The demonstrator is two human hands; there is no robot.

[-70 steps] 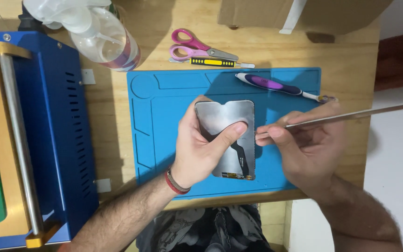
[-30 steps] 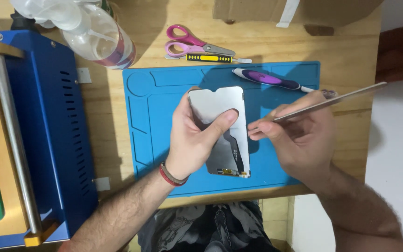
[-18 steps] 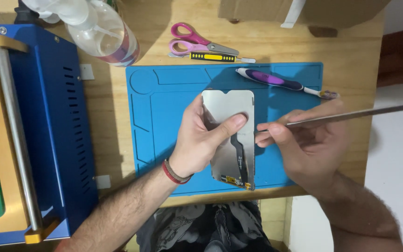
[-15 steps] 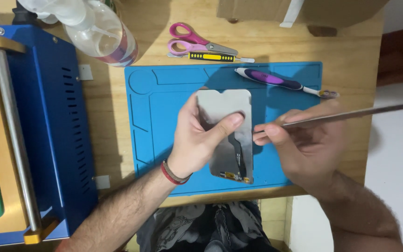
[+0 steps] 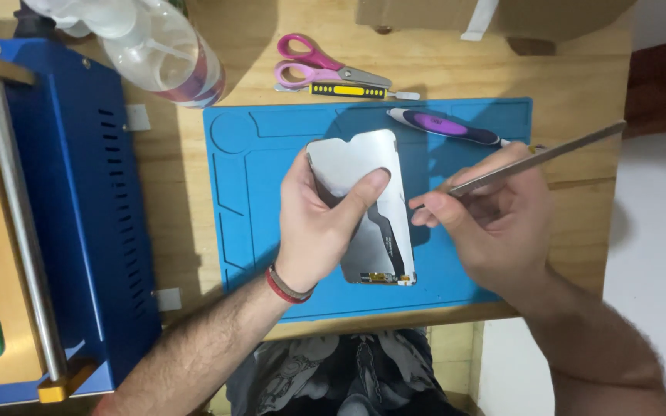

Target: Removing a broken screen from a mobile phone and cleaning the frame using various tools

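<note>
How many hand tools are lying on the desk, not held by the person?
3. The pink scissors and a small yellow-black tool lie on the wood above the blue mat; a purple-handled tool lies on the mat's top edge. Others may be hidden.

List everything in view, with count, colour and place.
phone screen panel: 1, silver, over the mat, in left hand
metal tool: 1, silver, in right hand
mat: 1, blue, on the table
table: 1, wooden
pen-shaped tool: 1, purple and white, mat's far edge
scissors: 1, pink, beyond mat
spray bottle: 1, clear, far left
machine: 1, blue, left
cardboard box: 1, brown, far edge
left hand: 1
right hand: 1
</note>
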